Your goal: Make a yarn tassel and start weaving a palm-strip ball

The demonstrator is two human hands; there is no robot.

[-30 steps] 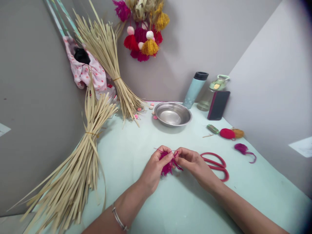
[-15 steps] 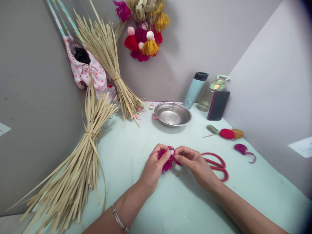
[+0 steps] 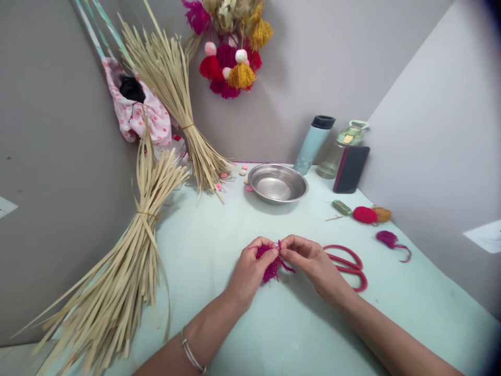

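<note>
Magenta yarn sits pinched in my left hand above the table, a strand clamped in the fingertips of my right hand, which partly blocks red-handled scissors. Beyond stands a steel bowl; straw bundles crowd my left.

You have bare tabletop for a sideways pass between your left hand and the far steel bowl. On the left, the near straw bundle blocks you — its strips fan wide. On the right, red scissor handles show just beside your right hand, and the tumbler and phone obstruct the far right.
</note>
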